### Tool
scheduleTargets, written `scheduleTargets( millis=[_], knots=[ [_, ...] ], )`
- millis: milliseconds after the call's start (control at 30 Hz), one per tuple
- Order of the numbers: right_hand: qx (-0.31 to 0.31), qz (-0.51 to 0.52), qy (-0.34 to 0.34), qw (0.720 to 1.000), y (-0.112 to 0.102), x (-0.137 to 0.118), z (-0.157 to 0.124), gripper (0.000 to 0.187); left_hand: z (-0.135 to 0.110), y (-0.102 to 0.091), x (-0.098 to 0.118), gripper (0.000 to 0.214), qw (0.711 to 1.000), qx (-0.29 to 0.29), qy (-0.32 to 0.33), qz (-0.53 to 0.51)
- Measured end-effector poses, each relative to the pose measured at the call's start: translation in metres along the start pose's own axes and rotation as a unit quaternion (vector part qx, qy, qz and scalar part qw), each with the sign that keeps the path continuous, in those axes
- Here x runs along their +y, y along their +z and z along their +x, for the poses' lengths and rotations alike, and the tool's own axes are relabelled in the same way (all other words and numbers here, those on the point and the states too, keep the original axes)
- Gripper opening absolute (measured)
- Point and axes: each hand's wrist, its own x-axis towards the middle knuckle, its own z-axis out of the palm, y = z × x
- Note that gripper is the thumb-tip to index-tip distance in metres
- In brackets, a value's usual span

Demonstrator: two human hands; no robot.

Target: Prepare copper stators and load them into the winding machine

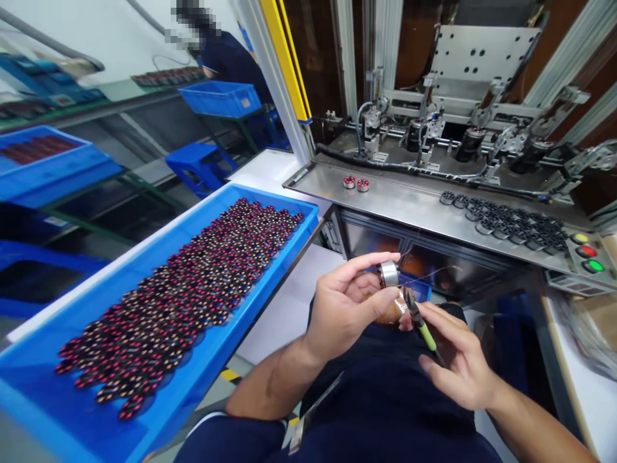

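Left hand [335,308] pinched a silver round part [389,274] between thumb and fingers, above the lap. Right hand [456,357] had its fingers curled around green-handled pliers [426,335], tool tips just beside the left thumb; couldn't tell if the tips bit on anything. Thin wire [450,267] trailed off beyond the fingertips. Doing it well likely called for a steady left pinch, tips kept close to the wire, a light squeeze, and the left thumb out of the bite; scratching the part looked like the main risk. Containers: big blue tray [263,280], left of the left fingers and well apart, held a mass of round parts [187,289] dotted red and tan. Farther left of the fingers, a blue bin [53,180] held reddish-brown pieces [38,148]; smaller bin [219,99], far ahead-left, contents hidden. Ahead of the fingers, a metal shelf [400,202] bore two red-topped parts [349,182], with black parts [518,225] to the right
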Motion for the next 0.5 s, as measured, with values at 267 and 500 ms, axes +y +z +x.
scheduleTargets(
  millis=[267, 500],
  knots=[
    [-0.004, 0.025, 0.011, 1.0, 0.0077, 0.0013, -0.001, 0.073, 0.0005, -0.003, -0.0012, 0.038, 0.999, 0.035, -0.003, 0.026],
    [0.021, 0.013, 0.0, 1.0, 0.0071, -0.0001, 0.0067, 0.073, -0.0018, -0.0018, -0.0008, 0.037, 0.999, 0.022, -0.009, 0.023]
  ],
)
